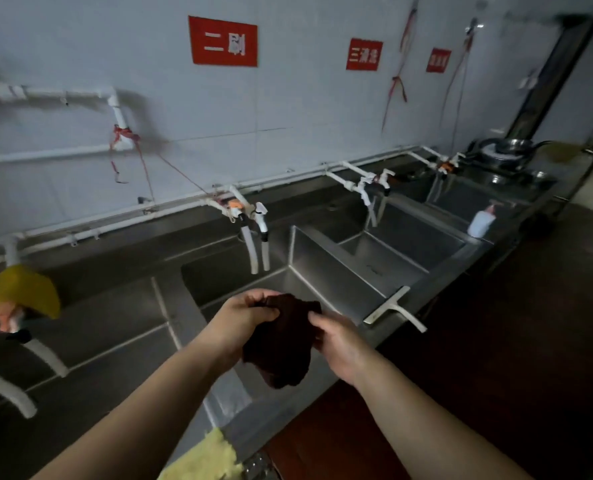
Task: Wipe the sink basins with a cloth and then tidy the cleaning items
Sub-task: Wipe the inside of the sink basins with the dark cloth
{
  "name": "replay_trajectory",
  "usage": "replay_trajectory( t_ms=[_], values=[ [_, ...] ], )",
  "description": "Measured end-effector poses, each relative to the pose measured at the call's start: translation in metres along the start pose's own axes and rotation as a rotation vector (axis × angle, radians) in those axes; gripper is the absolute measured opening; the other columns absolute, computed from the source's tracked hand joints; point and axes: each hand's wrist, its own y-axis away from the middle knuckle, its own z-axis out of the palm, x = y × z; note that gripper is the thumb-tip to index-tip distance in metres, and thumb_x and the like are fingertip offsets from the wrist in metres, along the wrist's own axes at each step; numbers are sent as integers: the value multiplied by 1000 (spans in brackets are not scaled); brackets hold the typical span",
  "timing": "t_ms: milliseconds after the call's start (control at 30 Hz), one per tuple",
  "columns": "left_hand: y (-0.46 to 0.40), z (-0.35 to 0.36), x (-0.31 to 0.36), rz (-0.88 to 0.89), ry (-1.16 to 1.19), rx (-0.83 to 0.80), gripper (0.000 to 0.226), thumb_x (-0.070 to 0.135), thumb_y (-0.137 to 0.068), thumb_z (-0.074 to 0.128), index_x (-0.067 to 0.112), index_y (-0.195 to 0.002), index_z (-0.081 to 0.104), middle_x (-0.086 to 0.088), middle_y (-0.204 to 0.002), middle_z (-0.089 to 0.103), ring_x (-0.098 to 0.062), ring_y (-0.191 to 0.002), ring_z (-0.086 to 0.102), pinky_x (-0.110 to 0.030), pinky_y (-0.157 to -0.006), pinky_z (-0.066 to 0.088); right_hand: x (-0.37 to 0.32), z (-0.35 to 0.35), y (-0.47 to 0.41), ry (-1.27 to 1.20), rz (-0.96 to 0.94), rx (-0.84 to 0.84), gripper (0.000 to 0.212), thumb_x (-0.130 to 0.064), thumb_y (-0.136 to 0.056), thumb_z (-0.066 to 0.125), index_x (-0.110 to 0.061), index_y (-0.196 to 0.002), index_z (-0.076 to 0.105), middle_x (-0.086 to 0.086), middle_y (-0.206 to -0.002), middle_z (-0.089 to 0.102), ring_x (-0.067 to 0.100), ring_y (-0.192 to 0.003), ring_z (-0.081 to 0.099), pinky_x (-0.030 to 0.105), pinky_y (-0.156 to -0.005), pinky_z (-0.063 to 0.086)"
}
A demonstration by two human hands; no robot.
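Running along the tiled wall is a long steel sink unit (343,265) with several basins in a row. White taps (258,233) hang over the back edge of the middle basin (239,278), and more taps stand over the basins farther right. On the front edge, at the divider between two basins, lies a squeegee (394,308) with its handle pointing out over the floor. A white pump bottle (482,221) stands on the front edge farther to the right. A yellow cloth (206,459) lies on the front edge near the bottom, and another yellow cloth (21,289) hangs over the pipe at the left. Red signs (223,41) are fixed on the wall.

Above the front part of the middle basin, both hands hold a dark brown cloth (281,344). The left hand (243,320) has its fingers curled around the upper left part of the cloth. The right hand (336,341) grips its right side, with the thumb pressed on the fabric. The cloth hangs down bunched between them, not touching the steel.

The basins that can be seen hold nothing; their bottoms are partly hidden by the arms and the walls.
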Motion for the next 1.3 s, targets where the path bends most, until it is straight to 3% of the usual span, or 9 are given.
replay_trajectory(
  t_ms=[133, 200, 300, 500, 633, 867, 1000, 1167, 1300],
  values=[
    [-47, 76, -21, 0, -81, 97, 23, -8, -87, 51, 6, -96, 68, -13, -87, 73, -29, -87, 70, -35, -76, 56, -39, -91, 14, 219, -201, 185, 11, -19, -91, 61, -19, -99, 68, 2, -99, 73, 16, -97, 68, 25, -77, 54],
    [-69, 114, -32, -24, -124, 109, 22, -5, -89, 52, 9, -94, 68, -11, -81, 73, -24, -76, 71, -33, -67, 55, -52, -128, 18, 446, -286, 297, 10, -24, -93, 58, -21, -97, 67, -1, -96, 72, 11, -93, 67, 23, -75, 55],
    [-100, 173, -44, -67, -123, 81, 20, -4, -90, 52, 8, -90, 68, -7, -70, 69, -13, -54, 65, -24, -48, 48, -67, -180, 18, 736, -344, 476, 32, -32, -94, 53, -11, -117, 60, 5, -113, 66, 16, -107, 61, 38, -93, 50],
    [-166, 283, -53, -126, -59, -29, 21, -8, -88, 52, 4, -93, 68, -10, -80, 69, -19, -71, 65, -23, -59, 50, -96, -286, 19, 1096, -459, 784, 37, -38, -97, 45, -12, -121, 56, -1, -93, 68, 14, -87, 64, 30, -75, 50],
    [-226, 348, -64, -155, -5, -136, 18, -7, -89, 51, 2, -92, 66, -5, -63, 68, -12, -53, 65, -18, -45, 48, -123, -357, -3, 1147, -430, 913, 28, -39, -97, 43, -18, -111, 56, -13, -70, 55, 6, -65, 56, 25, -60, 40],
    [-363, 450, -61, -279, 37, -247, 10, -4, -87, 56, 3, -88, 63, -10, -68, 68, -22, -59, 66, -29, -51, 52, -196, -476, -65, 1102, -336, 1004, 27, -36, -96, 50, -17, -113, 58, -17, -79, 49, -2, -72, 47, 15, -63, 34],
    [-425, 508, -56, -327, 3, -293, 21, 2, -87, 60, 17, -76, 70, -16, -83, 71, -37, -79, 68, -51, -70, 56, -231, -537, -89, 973, -311, 1032, 7, -37, -94, 53, -29, -95, 53, -24, -76, 51, -9, -71, 50, 3, -62, 37],
    [-482, 581, -63, -311, -50, -321, 13, 4, -88, 60, 13, -92, 69, -13, -91, 73, -29, -83, 71, -40, -69, 56, -258, -620, -112, 927, -275, 1037, 13, -35, -95, 52, -24, -89, 54, -13, -72, 55, -2, -70, 54, 12, -58, 36],
    [-528, 650, -70, -303, -72, -317, 14, 6, -91, 57, 8, -103, 64, -18, -97, 69, -34, -84, 69, -44, -67, 58, -283, -705, -138, 943, -251, 966, 12, -37, -96, 49, -26, -91, 51, -13, -73, 53, -1, -70, 53, 14, -56, 34]
  ],
)
